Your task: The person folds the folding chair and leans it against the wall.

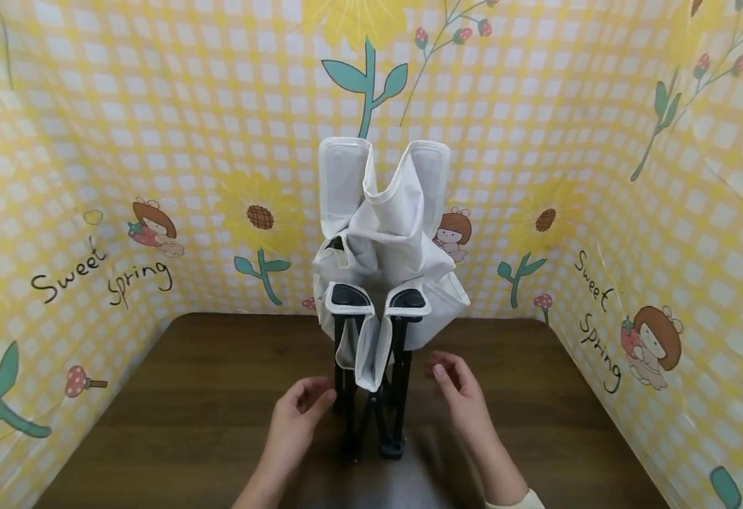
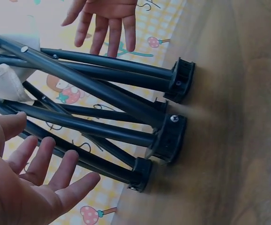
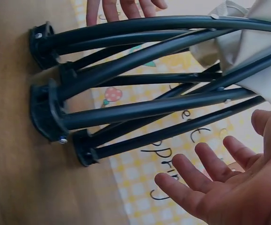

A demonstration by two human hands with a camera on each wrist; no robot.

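A small folding chair [image 1: 390, 247] stands upright and folded on the table, its white fabric bunched above a cluster of dark tube legs [image 2: 102, 98]. Black plastic feet [image 3: 46, 110] join the tubes at the bottom. To the left of the legs is my left hand [image 1: 296, 413], its fingers spread and relaxed, holding nothing. On the other side my right hand [image 1: 463, 396] is held with loosely bent fingers and palm toward the chair, also holding nothing. Both wrist views show a gap between the near palm and the tubes.
The brown wooden table [image 1: 218, 403] carries the chair near its middle. A yellow checked cloth [image 1: 206, 141] printed with flowers and figures hangs behind the table and along both sides.
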